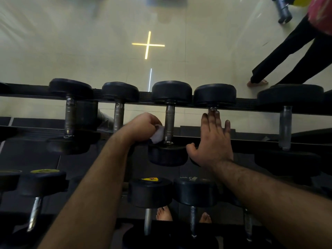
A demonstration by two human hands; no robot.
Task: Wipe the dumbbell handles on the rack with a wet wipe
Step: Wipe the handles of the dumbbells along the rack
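Left hand (pixel 142 125) pinching wet wipe (pixel 158 133) against dumbbell handle (pixel 169 121); right hand (pixel 213 141) flat, fingers straight.

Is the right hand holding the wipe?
No, the left hand pinches the wipe against a dumbbell handle, while the right hand lies flat and open over the next dumbbell.

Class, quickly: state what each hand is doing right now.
Left hand: grips the wet wipe against a dumbbell handle.
Right hand: open, fingers straight, holding nothing.
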